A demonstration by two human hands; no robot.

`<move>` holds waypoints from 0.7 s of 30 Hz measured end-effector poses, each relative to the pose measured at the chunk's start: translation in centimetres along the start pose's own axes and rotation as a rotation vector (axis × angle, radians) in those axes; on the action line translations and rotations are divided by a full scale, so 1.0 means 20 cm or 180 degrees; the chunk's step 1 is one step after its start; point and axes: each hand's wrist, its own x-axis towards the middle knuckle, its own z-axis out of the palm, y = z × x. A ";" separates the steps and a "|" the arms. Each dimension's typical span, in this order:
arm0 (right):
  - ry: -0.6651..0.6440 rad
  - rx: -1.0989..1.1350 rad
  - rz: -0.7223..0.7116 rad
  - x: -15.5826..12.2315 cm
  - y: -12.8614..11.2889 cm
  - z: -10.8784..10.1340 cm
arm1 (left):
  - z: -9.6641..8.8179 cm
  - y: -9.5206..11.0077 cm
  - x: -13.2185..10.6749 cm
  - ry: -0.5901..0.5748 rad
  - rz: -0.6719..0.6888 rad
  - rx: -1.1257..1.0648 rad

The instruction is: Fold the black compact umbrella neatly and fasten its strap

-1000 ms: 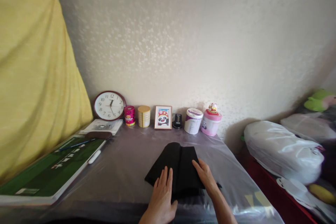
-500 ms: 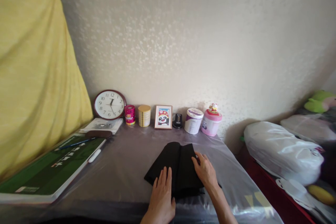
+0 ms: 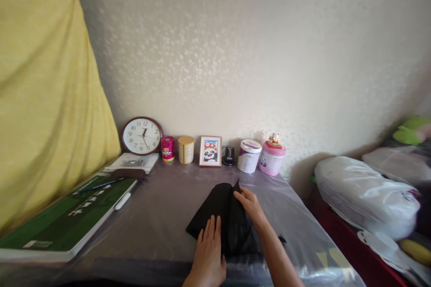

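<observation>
A black folded cloth (image 3: 210,208) lies near the front of the table, its exact kind unclear. My left hand (image 3: 209,244) rests flat on its near left part, fingers stretched out. Between the thumb and fingers of my right hand (image 3: 249,204) is the cloth's right flap, lifted off the layers below with its corner pointing up. A small black end of it (image 3: 282,239) pokes out right of my right forearm.
Along the wall stand a clock (image 3: 142,135), a pink tin (image 3: 167,149), a yellow-lidded can (image 3: 186,150), a panda picture frame (image 3: 210,151), a black object (image 3: 228,156) and two tubs (image 3: 249,157). A green book (image 3: 67,217) lies left. White bags (image 3: 365,195) sit right of the table.
My right hand has moved left and slightly up, raising the cloth's right flap and folding it toward the middle. My left hand has stayed on the cloth.
</observation>
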 end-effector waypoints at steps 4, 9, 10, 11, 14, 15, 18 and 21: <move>-0.0219 0.0538 0.0136 0.06 0.02 0.15 | 0.02 -0.02 0.00 0.0025 0.0023 -0.0029; -0.0001 0.0025 0.0101 0.13 0.15 0.27 | 0.00 -0.03 0.00 0.0086 0.0078 0.0024; 0.0043 -0.0166 0.0069 0.13 0.17 0.28 | 0.00 -0.03 0.00 0.0099 0.0075 0.0034; 0.0065 -0.0419 0.0038 0.14 0.19 0.29 | -0.01 -0.02 0.00 0.0095 0.0066 0.0045; 0.0035 -0.1235 0.0011 0.13 0.20 0.31 | -0.02 -0.01 -0.01 0.0084 0.0038 0.0103; 0.0013 -0.1434 0.0015 0.13 0.20 0.31 | -0.02 -0.01 -0.01 0.0094 0.0024 0.0127; -0.0051 -0.1710 0.0043 0.12 0.18 0.31 | -0.02 -0.02 -0.03 0.0086 -0.0047 0.0158; -0.0137 -0.1940 0.0078 0.12 0.16 0.31 | -0.02 -0.05 -0.06 -0.0054 -0.0010 0.0148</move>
